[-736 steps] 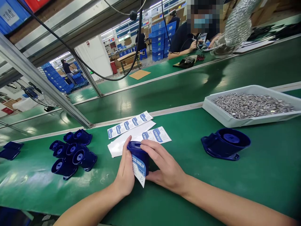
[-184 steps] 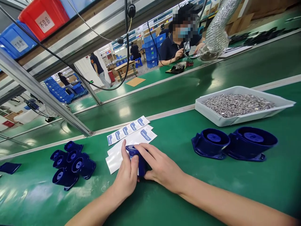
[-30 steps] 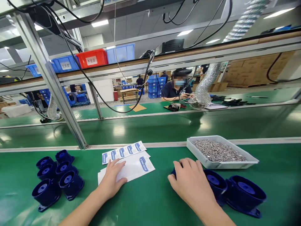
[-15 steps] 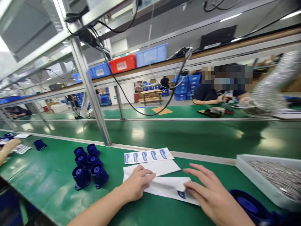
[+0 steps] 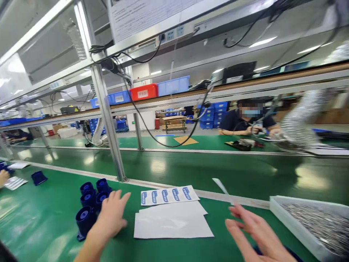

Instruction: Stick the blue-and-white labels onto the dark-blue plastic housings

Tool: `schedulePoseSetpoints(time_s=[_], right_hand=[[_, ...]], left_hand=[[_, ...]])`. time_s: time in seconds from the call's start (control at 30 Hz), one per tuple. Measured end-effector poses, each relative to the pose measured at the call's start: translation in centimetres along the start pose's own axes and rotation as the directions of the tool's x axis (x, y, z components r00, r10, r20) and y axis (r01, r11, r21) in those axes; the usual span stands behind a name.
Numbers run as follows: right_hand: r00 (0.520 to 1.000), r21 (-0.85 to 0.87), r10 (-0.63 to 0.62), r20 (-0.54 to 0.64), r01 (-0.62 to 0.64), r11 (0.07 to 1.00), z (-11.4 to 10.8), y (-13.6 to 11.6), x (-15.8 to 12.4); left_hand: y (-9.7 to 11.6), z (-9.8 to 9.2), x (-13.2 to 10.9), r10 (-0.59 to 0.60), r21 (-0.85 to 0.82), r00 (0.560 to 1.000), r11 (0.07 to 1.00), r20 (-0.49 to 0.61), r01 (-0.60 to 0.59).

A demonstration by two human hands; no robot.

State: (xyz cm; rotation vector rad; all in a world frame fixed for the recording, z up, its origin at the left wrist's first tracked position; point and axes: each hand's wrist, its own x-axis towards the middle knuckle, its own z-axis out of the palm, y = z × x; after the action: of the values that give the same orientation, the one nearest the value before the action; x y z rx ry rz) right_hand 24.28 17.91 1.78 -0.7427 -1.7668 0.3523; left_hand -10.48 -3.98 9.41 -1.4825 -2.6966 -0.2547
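My left hand (image 5: 111, 217) is open, its fingers stretched out just above the green belt. It is right beside a cluster of dark blue plastic housings (image 5: 91, 203). My right hand (image 5: 256, 233) is raised at the lower right. A thin white label (image 5: 223, 187), seen edge-on, is pinched at its fingertips. Blank white backing sheets (image 5: 173, 222) lie between my hands. A strip of blue-printed labels (image 5: 169, 195) lies just behind the sheets.
A white tray of metal screws (image 5: 283, 214) sits at the right edge. A metal post (image 5: 109, 123) stands behind the housings. Another person's hand (image 5: 3, 177) and a blue part (image 5: 39, 177) are at far left. A co-worker (image 5: 249, 118) sits across the belt beside a flexible duct (image 5: 298, 120).
My head turned left and up. My left hand slid off the backing sheet toward the blue housings. My right hand lifted a label off the sheet, which is now blank.
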Motion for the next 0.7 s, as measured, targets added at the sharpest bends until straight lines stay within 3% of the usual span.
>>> schedulePoseSetpoints(time_s=[0.07,0.1,0.17,0.27,0.33,0.37,0.43,0.47,0.5,0.53,0.57,0.63,0.7], right_hand=[[0.983,0.048,0.062,0.172,-0.072,0.996,0.7,-1.9,-0.4],[0.952,0.029,0.136,0.274,-0.15,0.988,0.8,-2.5,-0.5],[0.844,-0.111,0.339,0.415,-0.323,0.94,0.8,-3.1,-0.5],[0.716,-0.339,0.515,0.471,-0.392,0.855,0.0,-3.6,-0.1],[0.696,-0.363,0.553,0.457,-0.422,0.831,-0.4,-3.9,0.1],[0.691,-0.292,0.535,0.486,-0.448,0.845,-0.5,-4.1,0.1],[0.674,-0.064,0.446,0.589,-0.511,0.857,-0.2,-4.7,-0.1],[0.67,0.058,0.374,0.641,-0.528,0.847,0.1,-5.1,-0.4],[0.671,0.165,0.301,0.678,-0.537,0.827,0.5,-5.5,-0.8],[0.679,0.257,0.226,0.698,-0.532,0.807,0.7,-5.9,-1.2],[0.693,0.337,0.154,0.705,-0.518,0.786,0.9,-6.3,-1.5],[0.717,0.446,0.073,0.693,-0.506,0.738,1.0,-7.0,-2.0],[0.725,0.471,0.105,0.68,-0.542,0.696,0.7,-7.6,-2.1]], left_hand=[[-1.7,-0.6,-0.1,-0.09,0.102,0.984,0.992,0.156,0.075],[-2.3,-0.7,0.0,-0.115,0.137,0.967,0.987,0.226,0.086],[-3.3,-0.5,0.6,-0.114,0.177,0.947,0.982,0.301,0.063],[-3.9,-0.1,2.2,-0.048,0.121,0.986,0.992,0.159,0.029],[-3.1,0.1,3.3,0.027,-0.132,0.998,0.991,-0.052,-0.033],[-2.2,0.2,3.5,0.054,-0.304,0.988,0.948,-0.143,-0.095],[0.9,0.6,2.9,0.077,-0.67,0.98,0.719,-0.186,-0.183],[2.8,1.0,2.0,0.08,-0.83,0.992,0.544,-0.1,-0.127],[4.9,1.6,0.8,0.128,-0.947,0.991,0.321,0.051,0.008],[7.0,2.4,-0.5,0.226,-0.971,0.946,0.11,0.232,0.211],[9.0,3.3,-1.7,0.315,-0.908,0.868,-0.042,0.384,0.417],[12.1,5.3,-3.9,0.46,-0.727,0.71,-0.179,0.533,0.662],[13.9,7.2,-5.2,0.538,-0.643,0.648,-0.234,0.539,0.729]])
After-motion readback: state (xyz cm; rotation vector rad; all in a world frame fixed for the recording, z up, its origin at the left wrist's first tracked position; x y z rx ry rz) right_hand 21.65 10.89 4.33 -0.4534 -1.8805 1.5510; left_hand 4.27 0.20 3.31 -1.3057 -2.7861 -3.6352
